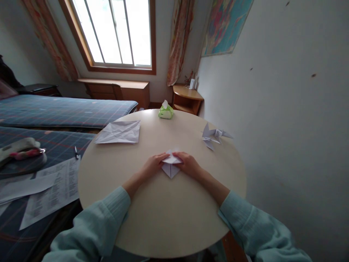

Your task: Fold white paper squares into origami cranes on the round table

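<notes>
A small folded piece of white paper (170, 165) lies in the middle of a round beige table (163, 218). My left hand (154, 164) presses on its left side and my right hand (189, 163) presses on its right side, fingertips meeting over the top fold. A pointed tip of the paper sticks out toward me between the hands. Both arms wear light blue-green sleeves.
A creased white sheet (118, 132) lies at the table's far left, a finished paper crane (214, 135) at the far right, and a green tissue pack (165, 111) at the far edge. Beds with printed papers (51, 189) and a pen (76, 152) stand left; a wall is close on the right.
</notes>
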Demonstrator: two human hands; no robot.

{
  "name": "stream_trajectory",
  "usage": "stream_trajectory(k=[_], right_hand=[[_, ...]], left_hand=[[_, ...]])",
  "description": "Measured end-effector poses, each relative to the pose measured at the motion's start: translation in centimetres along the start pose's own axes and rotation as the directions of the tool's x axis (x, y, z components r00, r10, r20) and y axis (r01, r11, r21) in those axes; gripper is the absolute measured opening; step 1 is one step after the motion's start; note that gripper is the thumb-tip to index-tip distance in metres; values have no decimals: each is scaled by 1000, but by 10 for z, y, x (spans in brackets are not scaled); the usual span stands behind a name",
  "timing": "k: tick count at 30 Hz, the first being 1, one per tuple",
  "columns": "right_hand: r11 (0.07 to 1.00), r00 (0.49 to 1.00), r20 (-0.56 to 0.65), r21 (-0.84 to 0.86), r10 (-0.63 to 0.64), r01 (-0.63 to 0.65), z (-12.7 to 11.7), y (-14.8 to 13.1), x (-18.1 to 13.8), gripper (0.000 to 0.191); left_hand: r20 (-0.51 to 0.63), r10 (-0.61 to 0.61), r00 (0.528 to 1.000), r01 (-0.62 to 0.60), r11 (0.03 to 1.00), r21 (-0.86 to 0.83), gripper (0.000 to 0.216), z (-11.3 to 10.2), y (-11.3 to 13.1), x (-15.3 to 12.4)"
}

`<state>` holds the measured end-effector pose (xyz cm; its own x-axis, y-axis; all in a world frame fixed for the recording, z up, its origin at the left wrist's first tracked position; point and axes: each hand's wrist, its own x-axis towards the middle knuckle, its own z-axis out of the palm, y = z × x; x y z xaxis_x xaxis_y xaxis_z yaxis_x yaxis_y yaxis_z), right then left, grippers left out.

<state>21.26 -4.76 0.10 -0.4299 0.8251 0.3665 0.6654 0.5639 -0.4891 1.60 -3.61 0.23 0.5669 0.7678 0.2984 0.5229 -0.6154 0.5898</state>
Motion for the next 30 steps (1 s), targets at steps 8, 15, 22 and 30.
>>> stream_trajectory(k=[8,15,22,30], right_hand=[[980,996,57,-185,-64,73,4,-8,3,35],[974,995,-28,-205,-100,92,7,-10,0,39],[970,977,-97,-172,-190,172,10,-9,-2,37],[985,978,-151,-114,-147,131,9,-15,-1,36]], left_hand=[[-57,-43,997,49,992,113,50,5,-4,3],[-170,-43,985,62,992,109,40,6,-5,3],[-248,-61,967,103,982,160,22,6,-1,3],[-325,-52,944,111,980,167,14,5,4,1]])
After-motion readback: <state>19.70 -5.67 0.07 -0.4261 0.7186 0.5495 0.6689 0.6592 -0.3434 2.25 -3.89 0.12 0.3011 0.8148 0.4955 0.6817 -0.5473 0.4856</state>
